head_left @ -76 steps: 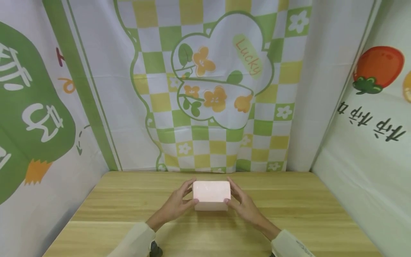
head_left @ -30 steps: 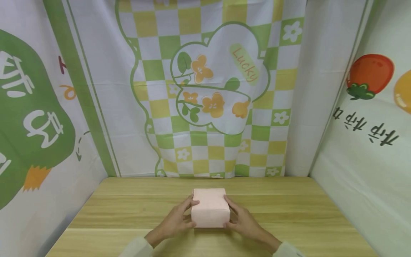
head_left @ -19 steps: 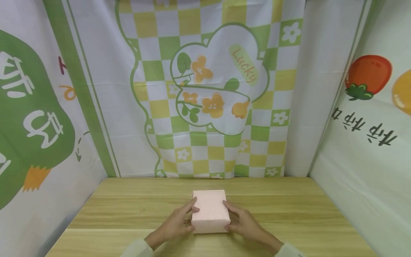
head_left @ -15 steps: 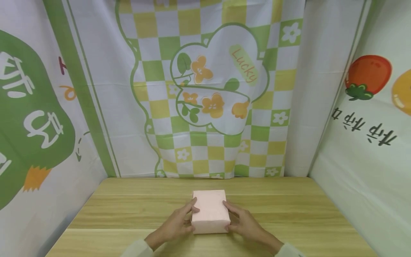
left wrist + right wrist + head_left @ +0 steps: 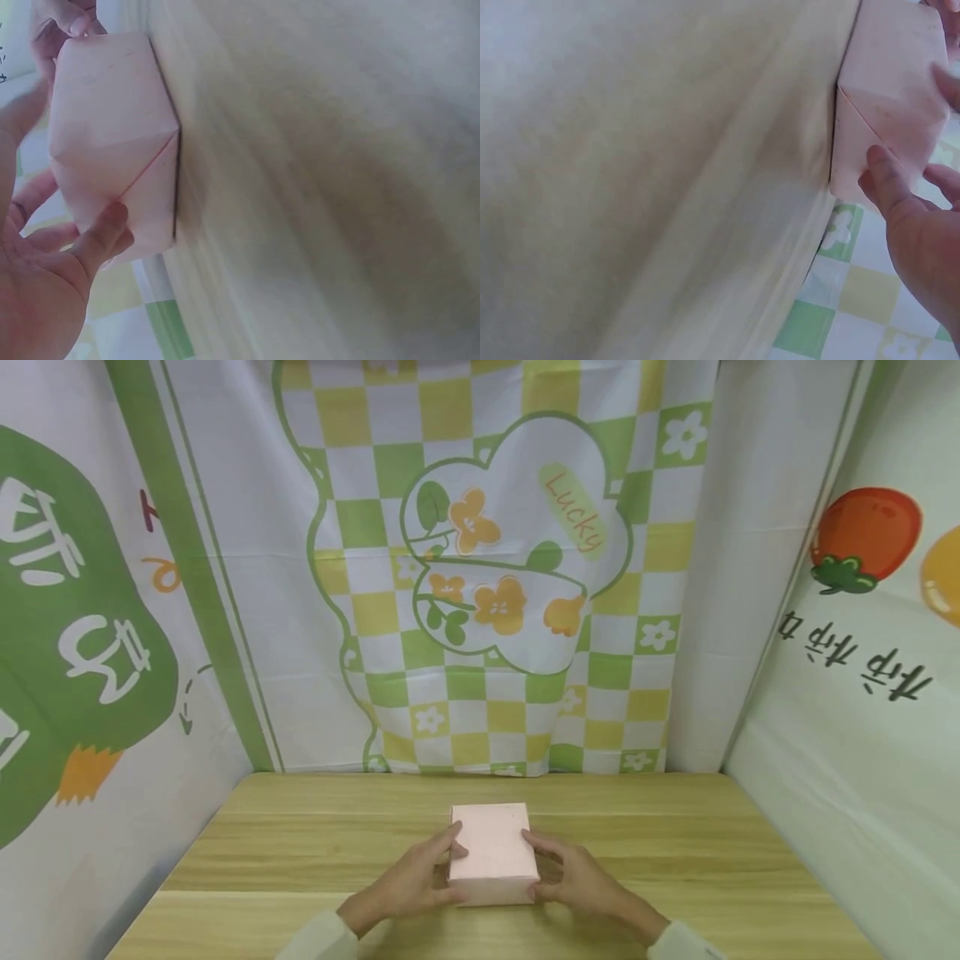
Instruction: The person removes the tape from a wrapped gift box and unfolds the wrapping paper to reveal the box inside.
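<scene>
A small pink cardboard box rests on the wooden table, its lid side up and shut. My left hand grips the box's left side, a fingertip over the top edge and the thumb at the front lower corner. On the right side my right hand holds it in the same way, thumb low at the front corner. In the left wrist view a diagonal seam runs across the box's side, near the left thumb. The right wrist view shows a like seam on the box. The box's far side is hidden.
The wooden table reaches back to a checked green, yellow and white cloth. Printed white cloths hang as walls at left and right.
Compared with the earliest frame, the box and both hands are nearer the person, and more of the box's top shows. Over the last half second they have barely moved.
</scene>
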